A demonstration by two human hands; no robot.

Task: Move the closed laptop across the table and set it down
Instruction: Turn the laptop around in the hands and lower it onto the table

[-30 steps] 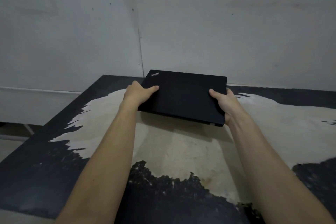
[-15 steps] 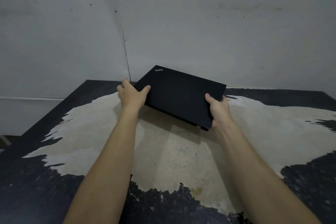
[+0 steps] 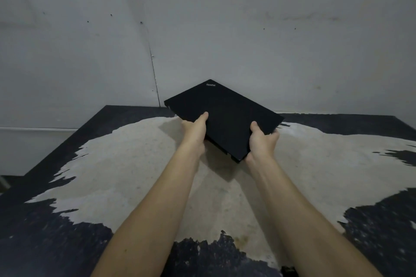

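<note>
A closed black laptop [image 3: 227,114] hangs above the far middle of the table, turned so one corner points at the wall and the near corner dips toward me. My left hand [image 3: 195,129] grips its left near edge, thumb on the lid. My right hand [image 3: 261,141] holds the near right edge, thumb on top and fingers underneath. A shadow lies on the table under the laptop, so it is off the surface.
The table [image 3: 126,164] is worn, black at its edges with a large pale bare patch in the middle. A grey wall [image 3: 247,40] rises right behind its far edge. The table's left edge [image 3: 67,141] drops off to a lower floor area.
The laptop has turned clockwise and tilted more, its logo corner now pointing at the wall. Both hands have slid closer together along its near edges, and it sits slightly further right.
</note>
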